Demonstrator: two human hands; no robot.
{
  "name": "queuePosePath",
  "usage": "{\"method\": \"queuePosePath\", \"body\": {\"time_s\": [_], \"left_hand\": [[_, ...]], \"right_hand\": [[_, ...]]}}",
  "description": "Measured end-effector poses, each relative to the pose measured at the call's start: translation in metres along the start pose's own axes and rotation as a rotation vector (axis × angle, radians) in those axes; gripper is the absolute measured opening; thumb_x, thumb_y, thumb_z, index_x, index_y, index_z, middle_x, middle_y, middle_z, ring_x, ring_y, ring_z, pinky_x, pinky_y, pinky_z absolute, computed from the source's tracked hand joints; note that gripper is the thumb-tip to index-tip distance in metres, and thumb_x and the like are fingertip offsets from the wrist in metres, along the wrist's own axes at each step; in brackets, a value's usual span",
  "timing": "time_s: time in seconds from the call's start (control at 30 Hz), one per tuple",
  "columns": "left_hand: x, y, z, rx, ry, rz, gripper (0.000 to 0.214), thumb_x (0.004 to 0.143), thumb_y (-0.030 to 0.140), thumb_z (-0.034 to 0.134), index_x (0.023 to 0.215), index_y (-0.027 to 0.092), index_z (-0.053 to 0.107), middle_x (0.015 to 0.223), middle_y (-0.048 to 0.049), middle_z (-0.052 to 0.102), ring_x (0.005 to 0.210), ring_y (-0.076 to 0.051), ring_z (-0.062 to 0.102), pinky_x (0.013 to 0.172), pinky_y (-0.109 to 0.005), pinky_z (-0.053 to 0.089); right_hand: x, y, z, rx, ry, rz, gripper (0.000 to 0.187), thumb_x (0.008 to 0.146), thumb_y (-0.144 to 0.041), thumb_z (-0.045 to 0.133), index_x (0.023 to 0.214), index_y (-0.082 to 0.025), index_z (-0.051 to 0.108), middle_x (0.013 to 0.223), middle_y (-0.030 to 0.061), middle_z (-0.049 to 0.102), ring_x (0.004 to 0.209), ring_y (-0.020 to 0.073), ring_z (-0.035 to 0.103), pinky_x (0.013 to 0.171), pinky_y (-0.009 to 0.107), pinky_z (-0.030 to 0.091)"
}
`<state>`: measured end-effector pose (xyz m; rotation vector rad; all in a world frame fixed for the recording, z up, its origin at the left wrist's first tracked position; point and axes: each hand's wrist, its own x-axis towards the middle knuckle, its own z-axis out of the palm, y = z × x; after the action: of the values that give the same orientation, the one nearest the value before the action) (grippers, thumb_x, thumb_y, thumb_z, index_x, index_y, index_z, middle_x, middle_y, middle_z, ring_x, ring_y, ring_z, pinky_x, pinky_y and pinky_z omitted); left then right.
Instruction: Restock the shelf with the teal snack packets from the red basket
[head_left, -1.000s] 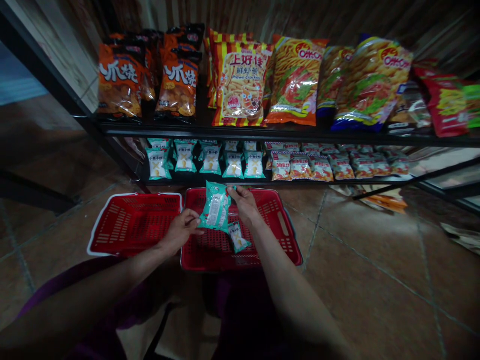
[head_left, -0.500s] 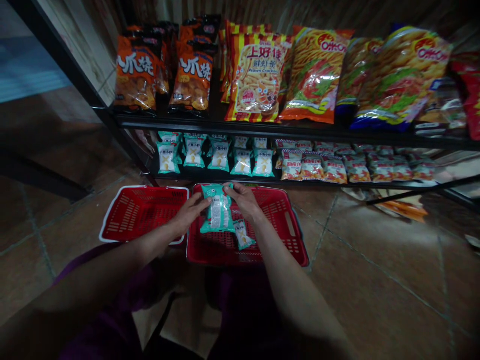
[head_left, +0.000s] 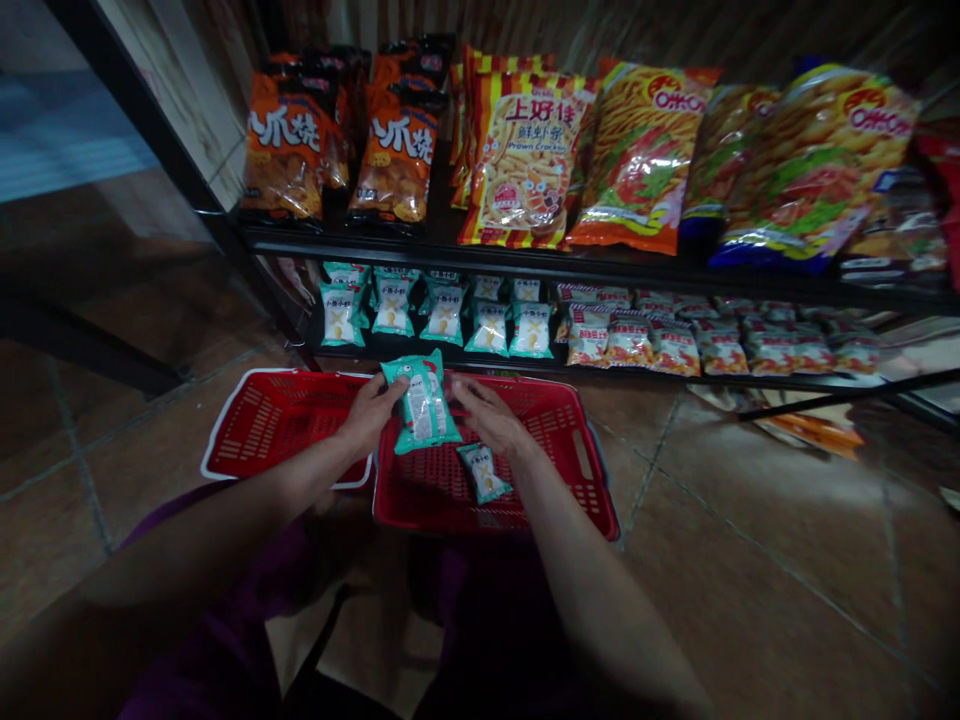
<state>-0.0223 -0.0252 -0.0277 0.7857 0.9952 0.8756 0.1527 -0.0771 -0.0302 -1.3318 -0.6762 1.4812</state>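
Note:
Pinched in my left hand (head_left: 375, 408) is a teal snack bag (head_left: 424, 405), its printed back turned up toward me. It hangs above the right-hand red basket (head_left: 555, 500). Just right of the bag, my right hand (head_left: 486, 412) is off it, with its fingers apart and nothing in them. Inside that basket lies a smaller-looking teal and white snack bag (head_left: 484, 473), below my right hand.
A second red basket (head_left: 289, 375) with a white rim stands to the left. Behind, a black shelf (head_left: 480, 248) carries large snack bags above. Teal snack bags (head_left: 444, 312) and red-white snack bags (head_left: 651, 345) line its lower level. Brown floor tiles surround the baskets.
My right hand has let go of the teal snack bag and opened. My left hand has shifted slightly left with the bag, which is now tilted. The view has moved a little.

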Motion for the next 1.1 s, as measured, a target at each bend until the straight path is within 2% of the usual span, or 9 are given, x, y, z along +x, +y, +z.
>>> {"method": "queuePosePath", "body": {"time_s": [0.13,0.23,0.33,0.43,0.6,0.73,0.83,1.1], "left_hand": [[0.004,-0.002,-0.004,-0.03,0.049,-0.013,0.042,0.064,0.043,0.076,0.095,0.017,0.064,0.092,-0.0048,0.069,0.077,-0.016,0.063,0.074,-0.03,0.049],[0.006,-0.003,-0.005,-0.023,0.05,-0.008,0.043,0.063,0.044,0.077,0.094,0.017,0.063,0.091,-0.0045,0.069,0.076,-0.015,0.063,0.072,-0.029,0.049],[0.005,-0.004,-0.005,-0.014,0.03,0.005,0.043,0.064,0.044,0.076,0.095,0.017,0.063,0.091,-0.0043,0.068,0.077,-0.015,0.062,0.072,-0.029,0.048],[0.004,-0.003,-0.004,-0.01,0.009,0.01,0.042,0.066,0.043,0.074,0.097,0.017,0.063,0.096,-0.0055,0.068,0.082,-0.016,0.062,0.076,-0.03,0.048],[-0.002,0.003,-0.004,0.056,-0.046,-0.063,0.037,0.068,0.034,0.072,0.101,0.023,0.061,0.106,-0.0055,0.067,0.088,-0.018,0.061,0.075,-0.032,0.048],[-0.009,0.009,-0.003,0.055,-0.091,-0.052,0.036,0.065,0.024,0.072,0.098,0.023,0.058,0.096,-0.0027,0.066,0.085,-0.017,0.061,0.073,-0.03,0.046],[-0.011,0.012,0.0,0.049,-0.075,-0.044,0.036,0.064,0.022,0.071,0.097,0.022,0.057,0.092,-0.0023,0.064,0.083,-0.017,0.06,0.072,-0.029,0.047],[-0.005,0.008,-0.001,0.006,-0.017,-0.01,0.037,0.064,0.023,0.071,0.097,0.02,0.054,0.095,-0.0033,0.064,0.085,-0.017,0.061,0.071,-0.028,0.048]], "right_hand": [[-0.009,0.001,0.007,-0.047,-0.09,0.045,0.053,0.066,-0.043,0.078,0.112,-0.026,0.061,0.107,0.004,0.067,0.09,0.0162,0.064,0.071,0.027,0.053],[-0.012,0.005,0.013,-0.062,-0.123,0.07,0.058,0.066,-0.04,0.078,0.117,-0.028,0.056,0.114,0.0044,0.064,0.087,0.0173,0.065,0.066,0.03,0.057],[-0.011,0.008,0.017,-0.046,-0.147,0.089,0.058,0.065,-0.037,0.079,0.117,-0.026,0.054,0.113,0.0041,0.064,0.088,0.018,0.066,0.068,0.033,0.06],[-0.01,0.01,0.019,-0.049,-0.144,0.101,0.058,0.064,-0.036,0.08,0.114,-0.023,0.054,0.111,0.0044,0.065,0.088,0.0179,0.066,0.069,0.033,0.06],[-0.008,0.011,0.016,-0.078,-0.133,0.052,0.054,0.065,-0.037,0.079,0.112,-0.023,0.057,0.104,0.0037,0.068,0.084,0.0179,0.066,0.064,0.029,0.058],[-0.006,0.012,0.016,-0.097,-0.117,0.032,0.05,0.067,-0.037,0.077,0.112,-0.024,0.059,0.101,0.0029,0.07,0.08,0.016,0.066,0.06,0.024,0.056],[-0.006,0.012,0.018,-0.095,-0.109,0.034,0.049,0.068,-0.037,0.077,0.111,-0.024,0.06,0.101,0.0028,0.069,0.079,0.0151,0.066,0.06,0.023,0.055],[-0.009,0.009,0.022,0.01,-0.14,0.067,0.057,0.063,-0.031,0.08,0.114,-0.026,0.057,0.108,0.0024,0.067,0.086,0.0157,0.066,0.069,0.029,0.06]]}}
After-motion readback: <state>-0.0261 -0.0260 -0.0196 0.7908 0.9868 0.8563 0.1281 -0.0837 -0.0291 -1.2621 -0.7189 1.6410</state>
